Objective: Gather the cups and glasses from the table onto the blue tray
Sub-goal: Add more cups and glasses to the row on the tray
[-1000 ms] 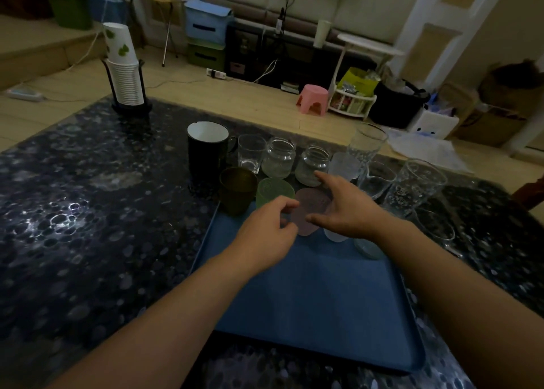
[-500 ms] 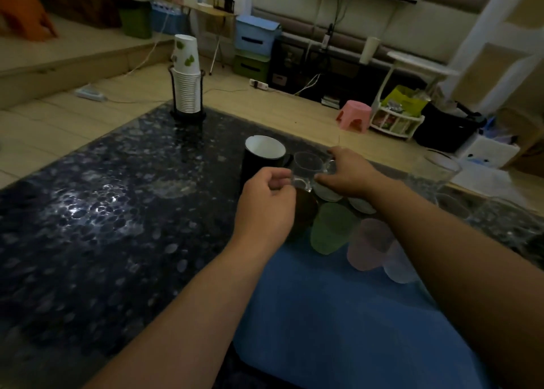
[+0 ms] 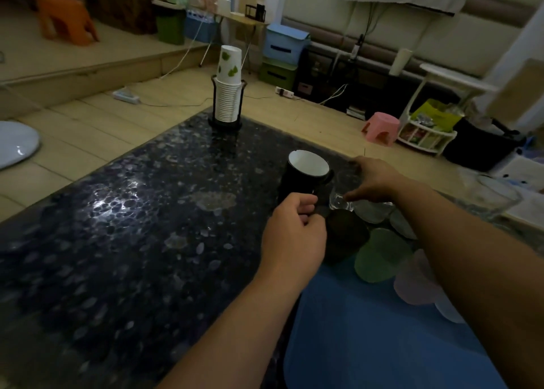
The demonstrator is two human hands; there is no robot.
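Tray (image 3: pixel 382 344), blue, lies nearest at the counter's (image 3: pixel 117 241) front edge, and its near part is bare. Along its far edge a few plastic cups crowd together: a dark cup (image 3: pixel 346 235), a green cup (image 3: pixel 381 256) and a pale pink cup (image 3: pixel 415 279); whether they stand on the tray or just off it I cannot tell. Beyond them the left hand (image 3: pixel 294 235) is curled beside the black mug (image 3: pixel 306 178), apparently at its handle, though the grip is hidden. The right hand (image 3: pixel 374 179) pinches a small clear glass (image 3: pixel 341 194) just right of the mug. A large glass (image 3: pixel 497 197) waits far right. Most of the gathering looks undone.

Against half a second ago, both hands sit a little further out, the left now closer to the mug, and the view has swung left, showing more floor and the paper cup stack (image 3: pixel 228 88).
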